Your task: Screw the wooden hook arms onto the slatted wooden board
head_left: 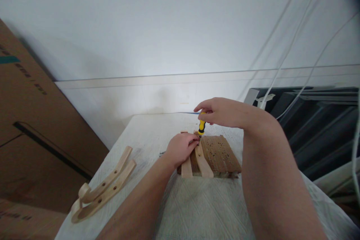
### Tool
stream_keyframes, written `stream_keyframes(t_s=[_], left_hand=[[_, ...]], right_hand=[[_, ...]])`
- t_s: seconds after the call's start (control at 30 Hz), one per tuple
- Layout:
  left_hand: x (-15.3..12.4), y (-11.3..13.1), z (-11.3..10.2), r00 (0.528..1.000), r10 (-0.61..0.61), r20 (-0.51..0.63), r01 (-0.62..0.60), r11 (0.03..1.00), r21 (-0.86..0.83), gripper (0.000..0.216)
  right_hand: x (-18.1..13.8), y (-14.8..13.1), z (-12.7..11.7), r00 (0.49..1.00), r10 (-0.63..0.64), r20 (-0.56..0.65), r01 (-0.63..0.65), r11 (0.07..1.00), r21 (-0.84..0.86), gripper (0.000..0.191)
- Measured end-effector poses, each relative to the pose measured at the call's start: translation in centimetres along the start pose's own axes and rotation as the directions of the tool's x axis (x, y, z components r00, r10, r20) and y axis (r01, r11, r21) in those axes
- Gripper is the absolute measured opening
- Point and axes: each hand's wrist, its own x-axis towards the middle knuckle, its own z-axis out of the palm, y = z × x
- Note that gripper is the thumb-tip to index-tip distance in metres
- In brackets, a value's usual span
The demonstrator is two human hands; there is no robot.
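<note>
My right hand is closed around the top of a yellow-and-black screwdriver, which stands nearly upright, tip down. The tip meets a curved light wooden piece with dark holes, near its far end. My left hand is closed, palm down over the wood, its thumb and fingertips drawn together beside the screwdriver tip; anything pinched there is hidden. Under that hand lies a second light wooden piece. Both pieces rest on a thick brown wooden block dotted with small holes.
Two more curved wooden pieces with holes lie at the left of the cloth-covered table. Small dark metal bits sit beside the block. Cardboard stands left, dark panels and white cables right, a white wall behind.
</note>
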Motion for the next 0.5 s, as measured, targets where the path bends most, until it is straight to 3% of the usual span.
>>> stream_keyframes(t_s=[0.3, 0.5], left_hand=[[0.00, -0.09, 0.03, 1.000, -0.012, 0.000, 0.012, 1.000, 0.005, 0.026], [0.00, -0.23, 0.11, 1.000, -0.019, 0.003, 0.019, 1.000, -0.005, 0.025]], right_hand=[[0.13, 0.95, 0.26, 0.992, -0.107, 0.066, 0.098, 0.988, 0.119, 0.026], [0.00, 0.70, 0.06, 0.993, -0.091, 0.074, 0.083, 0.991, 0.104, 0.025]])
